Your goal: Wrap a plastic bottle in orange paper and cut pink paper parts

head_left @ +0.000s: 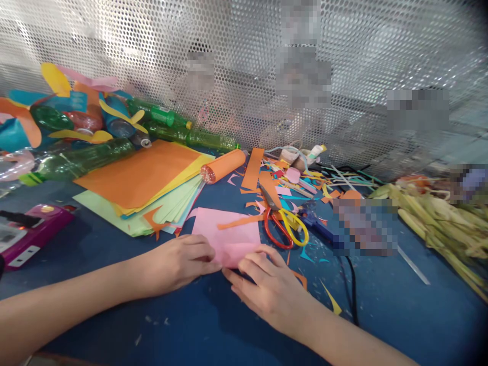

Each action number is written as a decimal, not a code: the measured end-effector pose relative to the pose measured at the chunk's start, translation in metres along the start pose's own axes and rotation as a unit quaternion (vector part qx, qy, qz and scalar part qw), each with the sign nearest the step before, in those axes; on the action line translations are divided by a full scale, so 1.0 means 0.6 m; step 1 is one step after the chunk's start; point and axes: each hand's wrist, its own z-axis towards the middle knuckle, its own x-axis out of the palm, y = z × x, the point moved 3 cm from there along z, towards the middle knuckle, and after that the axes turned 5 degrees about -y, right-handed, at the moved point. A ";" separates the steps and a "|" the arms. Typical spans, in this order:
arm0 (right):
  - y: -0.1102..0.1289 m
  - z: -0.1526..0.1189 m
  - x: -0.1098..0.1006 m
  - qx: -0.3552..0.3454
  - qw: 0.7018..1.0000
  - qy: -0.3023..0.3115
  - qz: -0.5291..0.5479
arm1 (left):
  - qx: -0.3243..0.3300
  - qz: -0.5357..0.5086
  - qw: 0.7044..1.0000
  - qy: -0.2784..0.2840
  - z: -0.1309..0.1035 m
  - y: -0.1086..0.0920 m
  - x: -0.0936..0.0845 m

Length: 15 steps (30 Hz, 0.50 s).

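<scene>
A sheet of pink paper (236, 234) lies on the blue table, its near edge curled up in a fold. My left hand (190, 259) pinches the near left corner of this paper. At the near right side, my right hand (267, 284) has its fingers bent over the folded edge, with the thumb by the table. An orange paper strip (240, 221) rests across the pink sheet. Just right of the paper lie scissors (284, 223) with one red and one yellow handle loop, blades slightly apart.
Stacked coloured paper (141, 173) sits behind my left hand, near green plastic bottles (84, 160). An orange paper-wrapped bottle (224, 165) lies beyond. A blue glue gun (320, 229) trails a black cord (354, 290) toward me. Dried husks (438, 229) lie right; a purple device (38, 236) stands left.
</scene>
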 end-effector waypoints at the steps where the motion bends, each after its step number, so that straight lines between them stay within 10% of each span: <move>1: -0.001 -0.001 0.001 0.004 1.000 0.005 0.004 | 0.000 -0.002 1.000 -0.001 0.000 0.000 0.000; 15: -0.013 0.001 -0.009 0.062 0.996 0.026 0.058 | -0.005 -0.030 0.999 -0.011 -0.004 0.003 -0.005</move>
